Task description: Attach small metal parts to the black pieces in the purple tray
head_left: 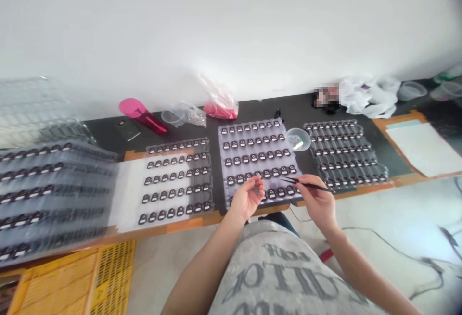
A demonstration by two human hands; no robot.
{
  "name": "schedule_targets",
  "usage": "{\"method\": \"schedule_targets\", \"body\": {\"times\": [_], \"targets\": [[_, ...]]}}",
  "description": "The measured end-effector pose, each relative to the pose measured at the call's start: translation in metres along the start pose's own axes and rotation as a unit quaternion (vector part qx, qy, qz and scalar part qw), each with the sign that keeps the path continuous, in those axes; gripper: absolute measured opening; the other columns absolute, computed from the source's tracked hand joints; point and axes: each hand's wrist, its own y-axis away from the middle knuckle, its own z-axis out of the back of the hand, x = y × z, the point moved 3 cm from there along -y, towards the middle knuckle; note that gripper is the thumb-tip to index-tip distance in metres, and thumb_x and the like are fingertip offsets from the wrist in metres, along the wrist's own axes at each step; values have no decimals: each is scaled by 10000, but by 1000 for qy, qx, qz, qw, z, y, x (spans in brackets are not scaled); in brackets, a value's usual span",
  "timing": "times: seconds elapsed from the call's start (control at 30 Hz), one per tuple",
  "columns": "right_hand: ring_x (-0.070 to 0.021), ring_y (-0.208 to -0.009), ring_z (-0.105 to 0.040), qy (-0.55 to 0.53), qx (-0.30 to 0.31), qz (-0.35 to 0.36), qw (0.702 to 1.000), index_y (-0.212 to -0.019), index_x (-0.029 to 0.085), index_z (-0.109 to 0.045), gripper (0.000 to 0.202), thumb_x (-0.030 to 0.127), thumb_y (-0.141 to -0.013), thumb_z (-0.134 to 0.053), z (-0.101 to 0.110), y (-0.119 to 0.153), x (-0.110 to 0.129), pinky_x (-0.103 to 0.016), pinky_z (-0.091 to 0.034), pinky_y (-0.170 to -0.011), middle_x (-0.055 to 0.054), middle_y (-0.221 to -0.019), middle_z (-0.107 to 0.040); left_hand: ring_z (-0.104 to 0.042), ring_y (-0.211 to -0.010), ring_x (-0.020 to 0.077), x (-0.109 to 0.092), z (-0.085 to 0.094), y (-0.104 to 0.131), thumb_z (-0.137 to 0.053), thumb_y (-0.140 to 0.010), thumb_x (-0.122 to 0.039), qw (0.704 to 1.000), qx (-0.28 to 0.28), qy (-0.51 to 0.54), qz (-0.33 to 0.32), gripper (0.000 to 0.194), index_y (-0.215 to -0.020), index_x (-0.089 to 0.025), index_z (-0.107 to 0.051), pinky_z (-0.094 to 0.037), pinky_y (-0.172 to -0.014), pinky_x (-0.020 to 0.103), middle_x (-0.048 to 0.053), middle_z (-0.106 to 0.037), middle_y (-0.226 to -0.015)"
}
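My right hand (319,203) grips a pair of black tweezers (313,185), their tips pointing left over a clear plastic tray (236,170). Rows of small black parts (253,157) with white labels sit in this tray. Over its front edge, my left hand (248,197) is closed with thumb and fingers curled together; whatever it may hold is too small to make out. A clear round bowl (305,141) with a few small pieces inside stands beside the tray's right edge.
More filled trays lie left (176,175) and right (344,151), with a tall tray stack (54,195) far left. Behind are a pink cylinder (142,115), a red-filled bag (221,109) and white plastic bags (368,96). A yellow crate (72,281) sits below; cables (393,243) cross the floor.
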Motion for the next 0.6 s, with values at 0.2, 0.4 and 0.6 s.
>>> {"method": "schedule_targets", "body": {"times": [0.2,0.4,0.6], "targets": [[-193,-883,-586,7,-4,-9,1000,-878,205,-599,108,229,-773,-598,5,-11,-7,-368,-510,-770,-64,-942,-595,-605,-709,94,5,-8,-1,-459,-706,3,1000,-27,5,-12,248,-881,-98,-601,-507,-719,236,69,-630,-799],[-201,-917,-592,-52,33,-2,998,-878,218,-587,113,183,-771,-597,2,-17,14,-364,-522,-766,-62,-966,-587,-623,-882,142,1,-14,-2,-447,-682,23,998,3,12,-54,293,-899,-93,-606,-467,-892,302,90,-652,-906],[-199,-878,-606,8,126,87,988,-864,245,-630,169,126,-745,-614,-9,-17,42,-370,-516,-775,-55,-932,-627,-601,-988,190,-5,-26,-4,-463,-757,-60,997,36,12,-65,229,-945,-89,-590,-437,-942,350,112,-649,-979]]}}
